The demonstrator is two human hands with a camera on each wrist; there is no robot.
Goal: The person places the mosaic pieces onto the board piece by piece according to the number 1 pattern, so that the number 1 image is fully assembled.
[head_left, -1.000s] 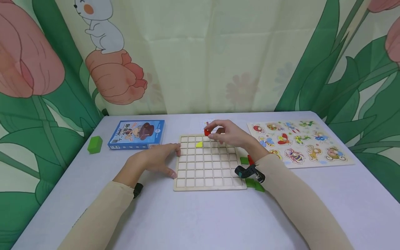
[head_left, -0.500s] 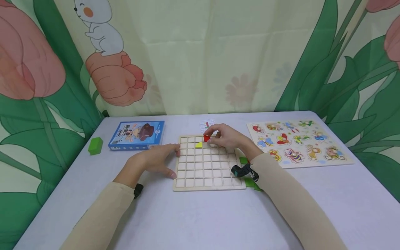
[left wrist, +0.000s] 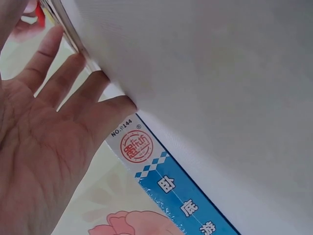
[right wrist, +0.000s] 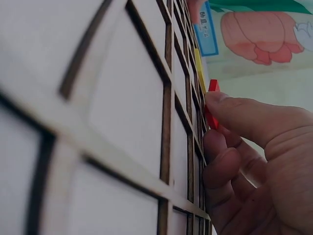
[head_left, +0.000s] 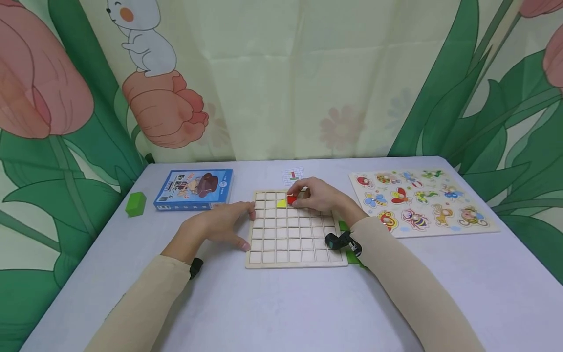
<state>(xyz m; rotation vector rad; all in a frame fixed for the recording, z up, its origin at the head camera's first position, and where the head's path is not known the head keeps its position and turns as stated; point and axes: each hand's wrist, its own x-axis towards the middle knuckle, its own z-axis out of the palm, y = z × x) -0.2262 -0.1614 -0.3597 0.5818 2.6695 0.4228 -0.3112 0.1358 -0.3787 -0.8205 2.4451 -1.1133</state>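
A wooden grid board [head_left: 288, 264] lies flat in the middle of the table in the head view. My left hand [head_left: 220, 226] rests at its left edge, thumb and fingers spread and touching the frame. Between thumb and fingers of my right hand [head_left: 320, 195] is a small red tile [head_left: 292, 200], pinched over the second row from the far side. Just left of it, a yellow tile [head_left: 281, 204] sits in a cell. In the right wrist view the red tile [right wrist: 213, 87] stands slightly off the grid's surface; whether it touches the board I cannot tell.
Behind the board lies a small pattern card [head_left: 292, 176]. A blue game box [head_left: 193, 190] and a green block [head_left: 135, 204] stand to the left. Green tiles [head_left: 353, 257] lie at the board's right edge, partly under my right forearm. An insect puzzle board [head_left: 431, 195] is farther right.
My right hand has brought the red tile nearer and lower, from the board's far edge down beside the yellow tile. The left hand has stayed put.
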